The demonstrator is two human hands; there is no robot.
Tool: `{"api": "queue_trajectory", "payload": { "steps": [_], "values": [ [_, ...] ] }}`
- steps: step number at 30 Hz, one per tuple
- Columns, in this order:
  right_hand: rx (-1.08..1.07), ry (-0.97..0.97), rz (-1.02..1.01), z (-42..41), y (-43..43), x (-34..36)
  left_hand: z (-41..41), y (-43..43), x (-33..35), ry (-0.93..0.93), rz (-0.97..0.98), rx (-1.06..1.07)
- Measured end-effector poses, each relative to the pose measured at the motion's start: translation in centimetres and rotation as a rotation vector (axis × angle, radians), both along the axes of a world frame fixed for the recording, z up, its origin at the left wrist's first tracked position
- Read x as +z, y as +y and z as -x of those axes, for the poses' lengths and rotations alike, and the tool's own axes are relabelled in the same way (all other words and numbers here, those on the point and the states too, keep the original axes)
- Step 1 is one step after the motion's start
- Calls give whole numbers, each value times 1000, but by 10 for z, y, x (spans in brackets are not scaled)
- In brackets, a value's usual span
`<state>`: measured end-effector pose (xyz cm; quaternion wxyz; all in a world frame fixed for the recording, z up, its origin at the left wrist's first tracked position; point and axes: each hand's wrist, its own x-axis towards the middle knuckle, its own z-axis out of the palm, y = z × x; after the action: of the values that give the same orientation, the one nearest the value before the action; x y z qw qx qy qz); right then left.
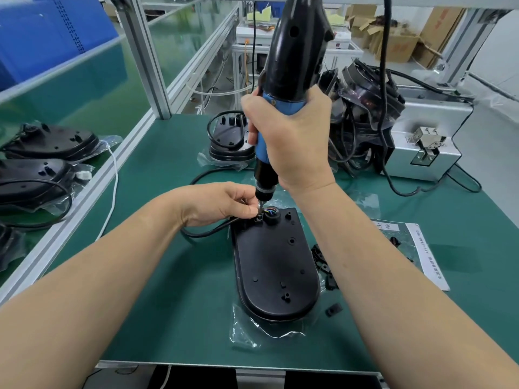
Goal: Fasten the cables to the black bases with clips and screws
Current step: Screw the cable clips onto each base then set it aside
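Holding the driver: right hand (292,141) was wrapped round the blue grip of a black-and-blue electric screwdriver (292,51); tool upright, bit down at the clip.
Left hand: left hand (222,203) pinched a small black clip (259,217) at the base's far end, fingers curled beside the bit.
Base: long black oval plastic base (276,270) lay on a clear plastic bag (252,329), mid green worktop (168,276), toward its near edge.
Cable: black round cable (202,233) came out from under the left hand and looped left off the base's far-left corner.
Spares: loose black clips (323,262) lay just right of the base.
Far edge: second black base (229,138) carrying a coiled cable.
Far-right corner: silver metal box (427,153).
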<state>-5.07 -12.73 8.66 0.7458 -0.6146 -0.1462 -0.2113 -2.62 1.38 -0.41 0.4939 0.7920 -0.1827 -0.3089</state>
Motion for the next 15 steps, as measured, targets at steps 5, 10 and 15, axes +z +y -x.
{"api": "queue_trajectory", "payload": {
  "steps": [5, 10, 15],
  "values": [
    [74, 32, -29, 1, -6, 1, 3, -1, 1, 2, 10, 10],
    [99, -3, 8, 6, -3, -1, 6, -4, 4, 38, 24, 56],
    [93, -19, 66, 5, 2, -1, 8, -5, 6, 42, -19, 68]
  ]
}}
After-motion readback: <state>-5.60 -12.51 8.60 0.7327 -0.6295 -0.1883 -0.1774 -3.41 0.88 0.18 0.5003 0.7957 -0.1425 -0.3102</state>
